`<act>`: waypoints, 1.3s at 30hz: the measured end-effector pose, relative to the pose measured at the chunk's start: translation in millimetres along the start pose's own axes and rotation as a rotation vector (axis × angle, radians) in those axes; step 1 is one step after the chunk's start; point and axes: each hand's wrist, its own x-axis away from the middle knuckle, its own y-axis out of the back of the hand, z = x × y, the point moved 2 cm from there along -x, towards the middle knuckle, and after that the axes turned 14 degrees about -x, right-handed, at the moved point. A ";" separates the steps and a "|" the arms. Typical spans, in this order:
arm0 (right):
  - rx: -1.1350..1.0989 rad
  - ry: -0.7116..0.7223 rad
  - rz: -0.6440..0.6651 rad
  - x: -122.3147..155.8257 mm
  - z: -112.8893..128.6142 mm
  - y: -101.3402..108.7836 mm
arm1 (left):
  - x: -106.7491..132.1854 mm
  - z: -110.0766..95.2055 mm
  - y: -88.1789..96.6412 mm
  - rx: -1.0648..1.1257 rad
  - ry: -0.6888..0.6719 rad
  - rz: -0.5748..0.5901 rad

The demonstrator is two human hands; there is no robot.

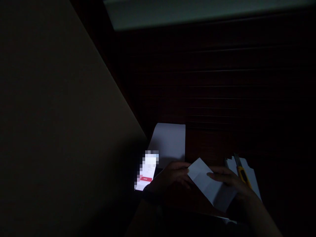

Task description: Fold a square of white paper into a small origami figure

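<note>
A white piece of paper (206,181), tilted with one corner pointing up, is held between my two hands. My left hand (174,174) pinches its left corner between thumb and fingers. On the other side, my right hand (225,179) grips the upper right edge, thumb on the near face and fingers behind. Beyond my left hand lies a larger white sheet (170,140), its far left corner rounded. A yellow utility knife (243,176) rests on white cut paper (255,184) just right of my right hand.
Left of my left wrist, a lit phone screen (146,172) glows, partly blurred out. The dark wooden table (204,141) meets a plain wall (61,115) on the left. Dark horizontal boards (222,79) rise behind, below a pale ledge (197,13). Most of the scene is dim.
</note>
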 end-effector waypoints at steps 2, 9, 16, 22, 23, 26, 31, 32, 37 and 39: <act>0.016 0.023 0.003 0.6 0.9 -1.6 | -0.3 0.9 -0.1 -0.013 -0.004 -0.022; 0.088 0.032 -0.022 -3.3 -2.1 1.2 | -1.1 4.5 0.3 -0.143 -0.011 -0.104; 0.031 0.051 0.003 -3.0 -4.1 6.4 | 3.4 -4.7 -1.4 -0.108 -0.015 -0.115; 0.127 0.096 -0.116 -4.1 -7.8 16.1 | -0.3 -3.2 -4.0 -0.049 -0.011 -0.176; 0.140 0.109 -0.142 -5.1 -8.0 16.0 | -2.5 -1.1 -4.7 -0.023 -0.024 -0.220; 0.162 0.192 -0.236 -10.4 -8.1 13.7 | -10.5 8.5 -8.5 0.088 -0.049 -0.384; 0.211 0.357 -0.346 -21.2 -11.4 6.0 | -22.9 20.0 -20.6 0.134 -0.033 -0.455; 0.242 0.365 -0.344 -22.5 -12.3 3.8 | -24.4 20.2 -22.6 0.117 -0.038 -0.451; 0.313 0.352 -0.234 -22.7 -13.0 -8.9 | -27.4 21.9 -21.7 -0.026 0.021 -0.567; 0.316 0.359 -0.188 -21.2 -11.6 -12.9 | -27.7 24.1 -18.6 -0.058 0.027 -0.608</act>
